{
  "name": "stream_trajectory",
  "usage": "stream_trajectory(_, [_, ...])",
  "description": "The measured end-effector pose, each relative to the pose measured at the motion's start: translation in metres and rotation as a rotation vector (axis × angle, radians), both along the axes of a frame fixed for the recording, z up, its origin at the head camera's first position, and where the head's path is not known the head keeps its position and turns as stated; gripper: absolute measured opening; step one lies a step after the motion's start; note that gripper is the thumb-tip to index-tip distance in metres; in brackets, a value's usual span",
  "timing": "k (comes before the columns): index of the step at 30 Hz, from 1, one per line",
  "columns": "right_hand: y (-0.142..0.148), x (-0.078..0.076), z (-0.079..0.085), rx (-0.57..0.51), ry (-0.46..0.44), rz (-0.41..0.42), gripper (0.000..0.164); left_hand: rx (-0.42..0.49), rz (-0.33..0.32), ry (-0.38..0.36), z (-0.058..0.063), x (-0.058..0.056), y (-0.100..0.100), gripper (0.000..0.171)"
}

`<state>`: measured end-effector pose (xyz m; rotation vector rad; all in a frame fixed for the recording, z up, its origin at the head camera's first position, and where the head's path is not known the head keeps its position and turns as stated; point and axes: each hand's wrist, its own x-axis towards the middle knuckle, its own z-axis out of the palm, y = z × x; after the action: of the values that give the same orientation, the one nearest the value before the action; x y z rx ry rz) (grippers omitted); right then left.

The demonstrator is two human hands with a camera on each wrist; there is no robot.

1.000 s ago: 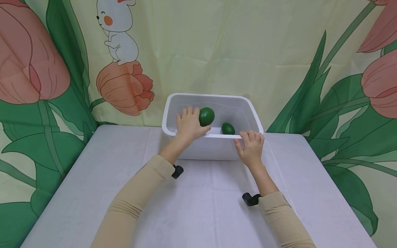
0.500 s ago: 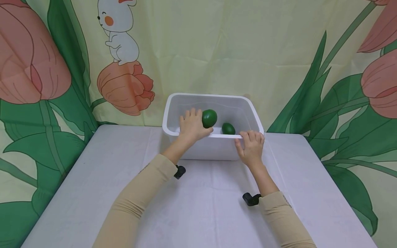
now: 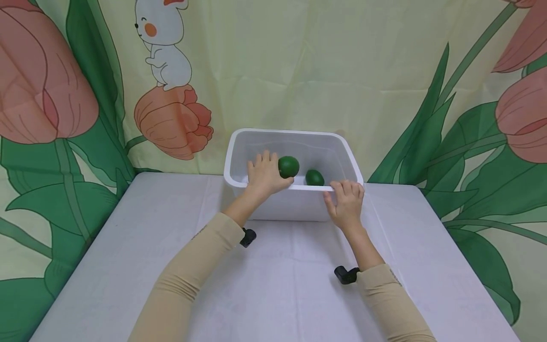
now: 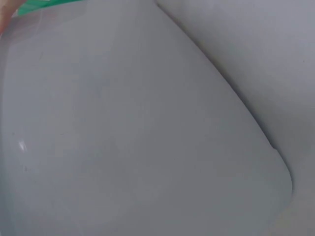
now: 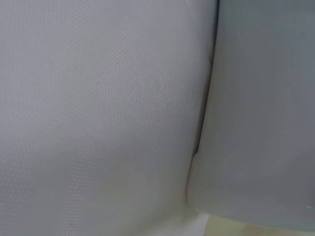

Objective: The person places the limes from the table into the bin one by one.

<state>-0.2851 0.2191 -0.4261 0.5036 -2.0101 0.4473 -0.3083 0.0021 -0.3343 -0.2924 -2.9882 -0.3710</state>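
A white plastic bin (image 3: 286,203) stands at the table's far edge. Reaching over its front rim, my left hand (image 3: 262,175) holds a smooth, dark green, avocado-like fruit (image 3: 288,167) between thumb and fingers, inside the bin; its fingertips are partly hidden. A second, similar green fruit (image 3: 314,177) lies to the right on the bin's floor, its lower part hidden by the rim. My right hand (image 3: 348,204) grips the front rim near the right corner, fingers over the top and thumb outside. Both wrist views mostly show the bin's outer wall (image 4: 128,118).
A white cloth covers the table (image 3: 273,285). Close behind the bin hangs a pale yellow curtain (image 3: 299,71) printed with tulips, leaves and a white rabbit. Black wrist cameras sit under both forearms.
My left hand has shifted slightly right with the green fruit, then stayed put while the fruit sank a little and its outline became rounder. My right hand has kept its place on the rim.
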Motion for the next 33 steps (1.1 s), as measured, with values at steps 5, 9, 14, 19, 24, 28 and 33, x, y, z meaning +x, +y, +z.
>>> stream_trajectory(5, [-0.001, 0.0, 0.001, 0.006, 0.017, -0.005, 0.048, -0.005, 0.001, 0.001, 0.0, 0.0, 0.0, 0.065])
stream_trajectory(9, [-0.001, 0.0, 0.001, 0.0, 0.013, -0.006, 0.049, -0.003, -0.003, 0.002, 0.0, 0.0, -0.001, 0.066])
stream_trajectory(14, [-0.001, 0.001, 0.001, -0.002, -0.005, -0.004, 0.05, 0.011, -0.014, 0.01, 0.0, 0.002, -0.003, 0.066])
stream_trajectory(19, [0.0, 0.001, 0.001, -0.005, -0.009, -0.002, 0.051, 0.012, -0.015, 0.024, 0.0, 0.004, -0.006, 0.065])
stream_trajectory(24, [0.0, 0.002, 0.001, 0.005, -0.015, 0.001, 0.051, -0.001, -0.006, 0.048, -0.002, 0.006, -0.01, 0.066])
stream_trajectory(28, [0.001, 0.003, 0.002, 0.026, -0.027, -0.002, 0.051, 0.0, -0.001, 0.073, -0.004, 0.008, -0.014, 0.065])
stream_trajectory(33, [0.001, 0.005, 0.005, 0.039, -0.07, 0.002, 0.052, 0.016, -0.008, 0.13, -0.004, 0.011, -0.021, 0.065])
